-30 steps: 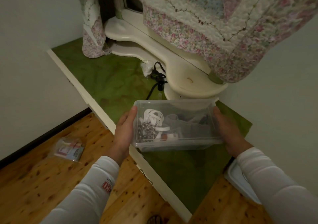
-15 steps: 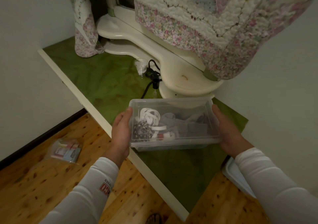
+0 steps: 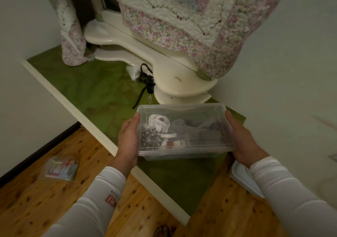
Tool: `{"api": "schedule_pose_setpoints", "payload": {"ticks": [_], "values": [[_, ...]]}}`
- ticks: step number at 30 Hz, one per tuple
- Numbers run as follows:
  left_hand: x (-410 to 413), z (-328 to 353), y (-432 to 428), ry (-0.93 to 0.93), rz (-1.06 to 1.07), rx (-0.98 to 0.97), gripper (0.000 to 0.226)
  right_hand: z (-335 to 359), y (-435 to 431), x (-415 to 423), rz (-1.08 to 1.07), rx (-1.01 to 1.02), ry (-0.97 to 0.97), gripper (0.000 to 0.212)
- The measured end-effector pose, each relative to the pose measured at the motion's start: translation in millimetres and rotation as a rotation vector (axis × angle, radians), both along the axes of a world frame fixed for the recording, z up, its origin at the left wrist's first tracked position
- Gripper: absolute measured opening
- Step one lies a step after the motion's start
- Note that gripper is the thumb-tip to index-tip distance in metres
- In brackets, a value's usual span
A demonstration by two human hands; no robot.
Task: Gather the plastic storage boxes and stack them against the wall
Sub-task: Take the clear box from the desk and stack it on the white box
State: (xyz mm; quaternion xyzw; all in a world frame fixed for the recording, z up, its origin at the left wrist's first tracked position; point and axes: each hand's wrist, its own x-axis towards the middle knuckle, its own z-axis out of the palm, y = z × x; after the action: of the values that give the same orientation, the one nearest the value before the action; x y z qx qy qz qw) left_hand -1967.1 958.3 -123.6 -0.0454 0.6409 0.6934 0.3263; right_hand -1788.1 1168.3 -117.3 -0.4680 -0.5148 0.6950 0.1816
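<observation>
A clear plastic storage box (image 3: 186,131) with a clear lid hangs in the air over the green platform (image 3: 87,91). Inside it lie white straps, a dark beaded chain and grey cloth. My left hand (image 3: 128,140) grips its left end and my right hand (image 3: 240,142) grips its right end. A white plastic lid or box (image 3: 242,178) lies on the wooden floor by the right wall, partly hidden behind my right sleeve.
A cream curved furniture base (image 3: 164,67) under a floral quilt (image 3: 182,18) fills the back of the platform. A black cord (image 3: 145,83) lies beside it. A clear packet (image 3: 61,169) rests on the wooden floor at left. Walls close both sides.
The box and both hands have shifted slightly left and a little farther forward over the platform. The grip on the box is unchanged.
</observation>
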Motion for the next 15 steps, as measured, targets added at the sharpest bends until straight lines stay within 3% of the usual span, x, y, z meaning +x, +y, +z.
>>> {"api": "schedule_pose_setpoints", "payload": {"ticks": [10, 15], "values": [[50, 9, 50, 0.067, -0.171, 0.016, 0.047, 3, 27, 76, -0.155, -0.088, 0.123, 0.027], [86, 12, 83, 0.069, -0.227, 0.020, 0.047, 4, 45, 123, -0.203, -0.120, 0.140, 0.028]]}}
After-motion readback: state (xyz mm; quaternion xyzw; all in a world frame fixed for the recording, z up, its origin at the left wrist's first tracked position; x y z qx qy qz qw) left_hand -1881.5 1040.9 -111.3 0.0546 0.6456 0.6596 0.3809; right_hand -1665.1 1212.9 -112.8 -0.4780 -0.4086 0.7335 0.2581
